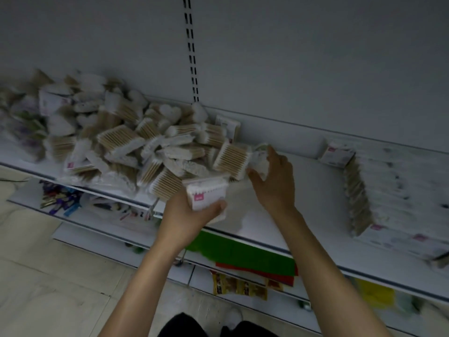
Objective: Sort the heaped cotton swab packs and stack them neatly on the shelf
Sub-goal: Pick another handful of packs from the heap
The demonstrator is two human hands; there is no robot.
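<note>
Your left hand (192,214), in the lower centre of the frame, grips a white pack (206,194) with a pink mark. The thumb lies across its front, and the pack is over the front edge of the shelf (308,195). I cannot tell whether there are more packs under it. Your right hand (275,183), a little right of centre, has its fingers curled round another pack (258,159), which touches the right end of the heap (121,144). The heap of cotton swab packs covers the left half of the shelf, and the packs lie in all directions, some with the wooden sticks showing. On the right side of the frame the sorted packs (393,190) are laid in flat, even rows, well apart from the heap, with bare shelf between them. One pack (336,155) lies at the upper end of these rows, near the back panel. Below, in the lower centre, green and red items (245,254) lie on a lower shelf.
</note>
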